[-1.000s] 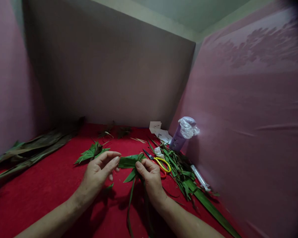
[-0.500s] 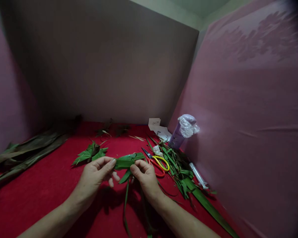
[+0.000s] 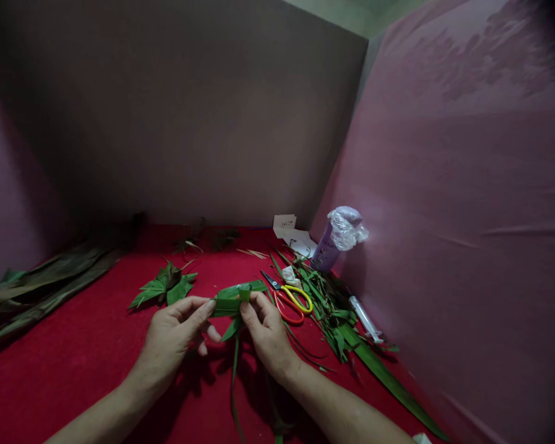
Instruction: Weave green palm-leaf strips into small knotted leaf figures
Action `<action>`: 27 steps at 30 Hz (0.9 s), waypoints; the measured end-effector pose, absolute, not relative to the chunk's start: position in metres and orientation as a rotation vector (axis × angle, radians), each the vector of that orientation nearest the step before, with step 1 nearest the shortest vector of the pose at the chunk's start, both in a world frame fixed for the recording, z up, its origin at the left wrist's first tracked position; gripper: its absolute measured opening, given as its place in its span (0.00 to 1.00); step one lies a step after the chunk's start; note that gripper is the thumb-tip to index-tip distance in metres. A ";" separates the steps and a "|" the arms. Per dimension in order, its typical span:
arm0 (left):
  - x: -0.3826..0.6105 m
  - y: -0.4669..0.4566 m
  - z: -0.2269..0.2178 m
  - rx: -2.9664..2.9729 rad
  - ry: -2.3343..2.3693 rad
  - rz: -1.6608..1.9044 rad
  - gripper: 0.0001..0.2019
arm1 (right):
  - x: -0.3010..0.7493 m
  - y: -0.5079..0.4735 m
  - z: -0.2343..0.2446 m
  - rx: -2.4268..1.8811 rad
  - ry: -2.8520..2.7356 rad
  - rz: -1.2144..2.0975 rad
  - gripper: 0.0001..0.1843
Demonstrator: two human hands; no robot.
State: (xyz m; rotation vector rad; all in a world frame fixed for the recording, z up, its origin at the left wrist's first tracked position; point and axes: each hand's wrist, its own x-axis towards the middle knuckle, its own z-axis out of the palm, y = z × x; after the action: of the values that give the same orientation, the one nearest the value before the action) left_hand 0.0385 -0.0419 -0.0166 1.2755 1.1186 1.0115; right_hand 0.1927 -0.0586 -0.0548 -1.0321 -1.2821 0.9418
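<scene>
A folded green leaf strip (image 3: 226, 306) is stretched between my two hands above the red cloth. My left hand (image 3: 178, 330) pinches its left end between thumb and forefinger, the other fingers curled below. On the other end, the thumb and forefinger of my right hand (image 3: 269, 333) press a folded loop of leaf. Long narrow strands hang down from the piece towards me. Just right of my right hand lie scissors (image 3: 292, 302) with one red and one yellow handle, their dark blades pointing away to the left.
A heap of green leaf scraps (image 3: 326, 308) spreads at right, beside a clear syringe-like tube (image 3: 366, 320). Behind stand a purple container (image 3: 327, 246) with clear plastic and white papers (image 3: 298, 240). Cut leaves (image 3: 164, 287) and long dull leaves (image 3: 65, 277) lie at left, on red cloth (image 3: 83, 345).
My right thumb and fingers have shifted slightly, and a small folded loop of leaf now stands up at their tips. The view has moved a little. My left hand keeps its pinch.
</scene>
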 end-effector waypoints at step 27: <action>0.033 -0.026 -0.025 1.099 1.068 1.032 0.14 | 0.229 -0.031 -0.055 -1.381 -1.220 0.616 0.12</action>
State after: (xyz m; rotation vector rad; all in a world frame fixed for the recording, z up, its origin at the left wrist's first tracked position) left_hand 0.0325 -0.0259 -0.0255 1.0993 1.0682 1.0318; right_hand 0.2289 -0.0308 -0.0551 -1.3806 -1.2200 0.6165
